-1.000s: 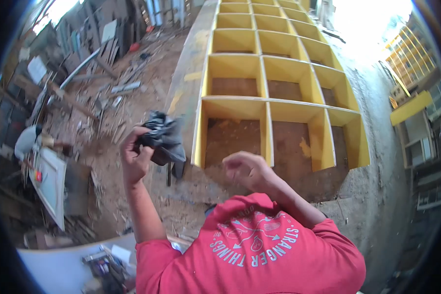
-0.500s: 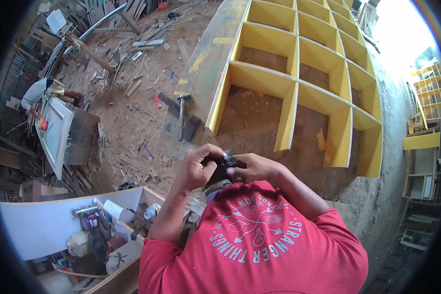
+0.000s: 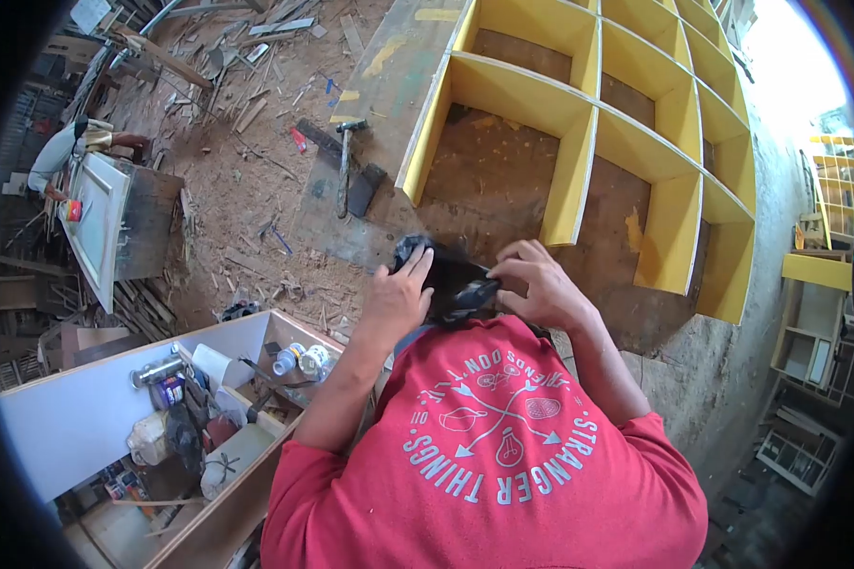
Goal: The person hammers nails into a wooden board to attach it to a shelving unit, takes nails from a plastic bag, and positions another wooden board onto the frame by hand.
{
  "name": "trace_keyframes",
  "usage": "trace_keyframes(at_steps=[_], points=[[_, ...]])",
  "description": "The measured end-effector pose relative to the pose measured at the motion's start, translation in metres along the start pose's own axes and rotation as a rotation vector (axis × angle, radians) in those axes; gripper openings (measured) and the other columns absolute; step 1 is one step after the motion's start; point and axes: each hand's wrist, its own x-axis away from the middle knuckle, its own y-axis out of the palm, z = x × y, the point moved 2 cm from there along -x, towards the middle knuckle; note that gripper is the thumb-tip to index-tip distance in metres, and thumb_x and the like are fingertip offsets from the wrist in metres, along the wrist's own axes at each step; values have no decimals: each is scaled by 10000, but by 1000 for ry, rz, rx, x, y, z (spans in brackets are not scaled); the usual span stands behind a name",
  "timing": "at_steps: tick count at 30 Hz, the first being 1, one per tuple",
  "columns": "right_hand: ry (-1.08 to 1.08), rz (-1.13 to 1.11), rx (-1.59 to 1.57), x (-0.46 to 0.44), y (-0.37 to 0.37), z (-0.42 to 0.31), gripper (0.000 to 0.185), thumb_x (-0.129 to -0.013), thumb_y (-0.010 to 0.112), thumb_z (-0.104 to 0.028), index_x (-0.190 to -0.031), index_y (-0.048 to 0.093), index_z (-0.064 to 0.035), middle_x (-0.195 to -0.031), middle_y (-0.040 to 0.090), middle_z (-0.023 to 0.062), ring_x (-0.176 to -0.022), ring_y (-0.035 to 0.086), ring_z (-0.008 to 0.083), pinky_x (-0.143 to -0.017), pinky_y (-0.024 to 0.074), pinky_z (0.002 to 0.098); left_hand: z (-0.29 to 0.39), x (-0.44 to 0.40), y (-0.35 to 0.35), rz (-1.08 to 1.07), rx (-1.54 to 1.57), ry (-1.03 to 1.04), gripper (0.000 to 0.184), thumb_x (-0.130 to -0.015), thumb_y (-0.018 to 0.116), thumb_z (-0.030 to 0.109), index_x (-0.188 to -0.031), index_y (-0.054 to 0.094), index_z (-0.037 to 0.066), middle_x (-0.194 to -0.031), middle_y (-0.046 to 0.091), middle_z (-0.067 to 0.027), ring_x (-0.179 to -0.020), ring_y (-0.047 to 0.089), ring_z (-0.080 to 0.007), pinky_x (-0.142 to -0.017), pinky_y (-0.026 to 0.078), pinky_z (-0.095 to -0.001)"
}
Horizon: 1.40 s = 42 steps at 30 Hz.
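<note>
Yellow shelf unit (image 3: 572, 194) ahead, black plastic (image 3: 457, 283) between two hands

The shelf unit lies on a stained worktop (image 3: 403, 85); an open box (image 3: 95, 408) of odds and ends stands left of the unit, nearer the wearer. Just short of the unit's near end is the plastic, partly blurred. The right hand (image 3: 546, 289) has its grip pinched on one edge of it; the left hand (image 3: 400, 296) lays its fingers on the other side, thumb hidden — how firmly it closes, I cannot tell.

Such thin-looking stuff probably wants light, even tension, parted slowly with both hands level. Mind the unit's nearest partition end (image 3: 565, 223) — it juts close ahead of the right hand. More room opens left of the unit's near corner, as far as the hammer (image 3: 344, 161).
</note>
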Motion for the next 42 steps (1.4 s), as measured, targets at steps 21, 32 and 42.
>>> trace_keyframes(at_steps=[21, 32, 42], points=[[171, -405, 140, -100, 163, 93, 412, -813, 648, -60, -1219, 683, -1, -1150, 722, 240, -1088, 688, 437, -923, 560, 513, -50, -33, 55, 258, -38, 176, 285, -871, 607, 123, -1140, 695, 88, -1040, 744, -83, -999, 712, -325, -959, 436, -482], [411, -260, 280, -94, 177, 66, 630, -803, 785, -251, -1373, 604, -53, -1183, 715, 223, -1103, 697, 418, -974, 556, 509, -101, -35, 105, -156, -97, -93, 703, -814, 846, 339, -1439, 594, 140, -1221, 666, -159, -1194, 608, -332, -1046, 453, -475], [405, -158, 0, -96, 188, 114, 401, -814, 745, -166, -1183, 716, -11, -1089, 748, 236, -1043, 712, 424, -946, 561, 484, -119, -45, 99, -182, 109, -63, 805, -743, 891, 177, -1474, 554, 151, -1276, 626, -152, -1263, 575, -354, -1089, 451, -487]])
